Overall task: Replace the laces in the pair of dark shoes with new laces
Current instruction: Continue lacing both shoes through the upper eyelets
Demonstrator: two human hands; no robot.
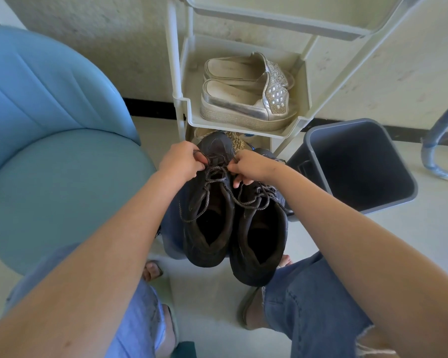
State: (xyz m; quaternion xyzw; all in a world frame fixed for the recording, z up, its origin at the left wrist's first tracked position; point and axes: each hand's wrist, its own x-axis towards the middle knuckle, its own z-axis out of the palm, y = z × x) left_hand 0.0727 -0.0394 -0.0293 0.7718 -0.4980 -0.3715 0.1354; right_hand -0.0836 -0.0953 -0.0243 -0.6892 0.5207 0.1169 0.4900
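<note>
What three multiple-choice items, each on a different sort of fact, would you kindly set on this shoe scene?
1. The bin beside the rack is: A red; B grey; C green.
2. The silver sandals stand: A in the bin; B on a window sill; C on a shelf of the rack.
3. The lace that the left hand and right hand pinch is: A threaded in a dark shoe; B lying in the bin; C wound round a wrist.

Key:
1 B, since its walls and rim show grey.
2 C, since they sit side by side on the rack's middle shelf.
3 A, since it crosses between the shoe's eyelets under both hands.
</note>
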